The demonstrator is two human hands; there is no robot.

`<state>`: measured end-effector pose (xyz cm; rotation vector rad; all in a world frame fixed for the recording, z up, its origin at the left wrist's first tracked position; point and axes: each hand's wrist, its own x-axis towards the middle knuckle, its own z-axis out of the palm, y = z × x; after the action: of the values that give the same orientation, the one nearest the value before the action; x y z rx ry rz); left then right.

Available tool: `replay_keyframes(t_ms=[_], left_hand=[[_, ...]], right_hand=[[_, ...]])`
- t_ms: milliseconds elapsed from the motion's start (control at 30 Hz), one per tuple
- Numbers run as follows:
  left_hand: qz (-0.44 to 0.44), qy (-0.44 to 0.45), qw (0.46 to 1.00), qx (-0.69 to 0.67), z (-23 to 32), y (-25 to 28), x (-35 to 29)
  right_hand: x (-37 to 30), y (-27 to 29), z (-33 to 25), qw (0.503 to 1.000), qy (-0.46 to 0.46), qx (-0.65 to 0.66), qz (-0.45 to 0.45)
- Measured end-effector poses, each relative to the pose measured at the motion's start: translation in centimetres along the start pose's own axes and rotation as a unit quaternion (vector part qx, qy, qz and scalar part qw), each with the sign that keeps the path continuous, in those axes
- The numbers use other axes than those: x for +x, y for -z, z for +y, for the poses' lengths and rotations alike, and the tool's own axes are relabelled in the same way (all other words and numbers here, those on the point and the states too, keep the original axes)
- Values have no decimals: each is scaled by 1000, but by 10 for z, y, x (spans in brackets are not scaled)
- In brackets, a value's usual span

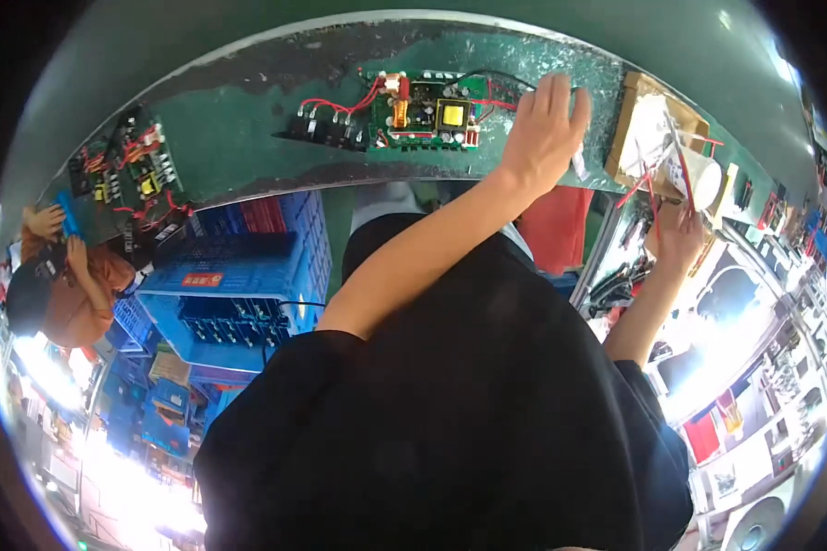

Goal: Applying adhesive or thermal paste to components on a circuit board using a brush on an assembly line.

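Note:
A green circuit board [423, 110] with a yellow-topped transformer [452, 114] lies on the green bench. Red wires [340, 105] join it to a row of black parts [320, 130] on its left. From its top a black cable [492, 75] runs to my left hand [549, 129], whose fingers are curled down just right of the board. A small pale piece [579, 166] shows beside that hand; what the fingers hold is hidden. My right hand [680, 237] reaches to the near side of a cardboard box [627, 119], by thin red wires [656, 197]. Its fingertips are hard to make out.
A white roll [705, 182] sits at the box. Another wired board [138, 174] lies at the bench's left. Below stand a blue crate [170, 317] with black parts and a red bin [558, 230]. At far left a person [69, 285] holds something blue.

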<state>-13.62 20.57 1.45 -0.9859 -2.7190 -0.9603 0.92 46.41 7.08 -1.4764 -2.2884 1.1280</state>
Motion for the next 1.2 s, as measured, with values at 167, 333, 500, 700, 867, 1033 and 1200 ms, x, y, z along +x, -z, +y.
replay_keyframes(t_ms=[167, 333, 500, 700, 867, 1033, 1200], left_hand=[[32, -34, 998, -43, -1, 21, -46], [-22, 76, 996, 44, -57, 49, -122], [34, 192, 979, 51, -67, 69, -189], [106, 304, 947, 3, -60, 73, -261], [99, 316, 943, -43, -61, 72, -244], [99, 298, 949, -37, -78, 80, -228], [51, 217, 975, 5, -88, 79, -187]], right_hand=[[18, 50, 59, 842, -179, 490, 134], [52, 75, 126, 980, 74, 183, -5], [118, 39, 187, 634, -248, 732, -30], [73, -14, 114, 709, -274, 643, 99], [88, -13, 145, 706, -262, 657, 14], [74, -17, 146, 690, -290, 662, 33], [37, -15, 144, 739, -236, 631, 35]])
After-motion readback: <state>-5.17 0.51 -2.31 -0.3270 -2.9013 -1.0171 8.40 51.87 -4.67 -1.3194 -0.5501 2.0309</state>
